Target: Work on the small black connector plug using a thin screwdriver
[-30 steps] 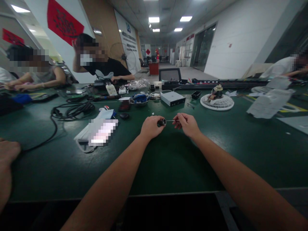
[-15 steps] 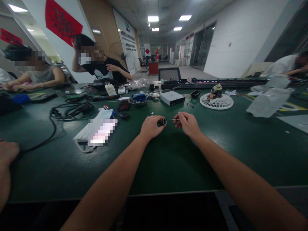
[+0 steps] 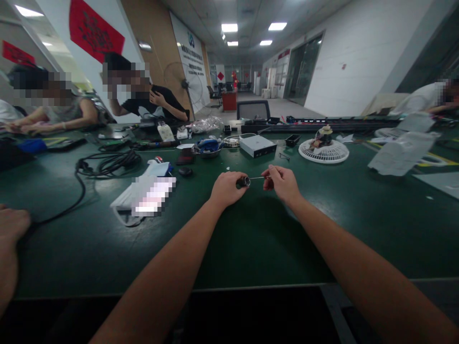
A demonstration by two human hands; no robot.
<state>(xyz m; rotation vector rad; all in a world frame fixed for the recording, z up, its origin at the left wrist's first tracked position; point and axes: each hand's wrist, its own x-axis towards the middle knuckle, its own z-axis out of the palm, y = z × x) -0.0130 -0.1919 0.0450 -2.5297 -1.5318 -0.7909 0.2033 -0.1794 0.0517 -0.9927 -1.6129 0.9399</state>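
Observation:
My left hand (image 3: 226, 189) is closed around a small black cylindrical part (image 3: 245, 181), whose open round end faces right and toward me. My right hand (image 3: 283, 183) pinches a thin metal rod (image 3: 256, 178) that looks like a screwdriver shaft. The rod runs left to the black part, its tip at or just behind the round end; whether it touches I cannot tell. Any handle is hidden inside the right fingers. Both hands are held above the green table (image 3: 247, 248).
Left lie a phone (image 3: 154, 196) on white packaging, a black mouse-like object (image 3: 185, 171) and coiled black cable (image 3: 107, 165). Beyond the hands are a grey box (image 3: 257, 145) and a white fan grille (image 3: 323, 152). Another person's hand (image 3: 12, 229) rests at the left edge.
My hands keep nearly the same pose, with the rod still at the black part. Across the table, a person in black has shifted their head and arm. The view has moved slightly.

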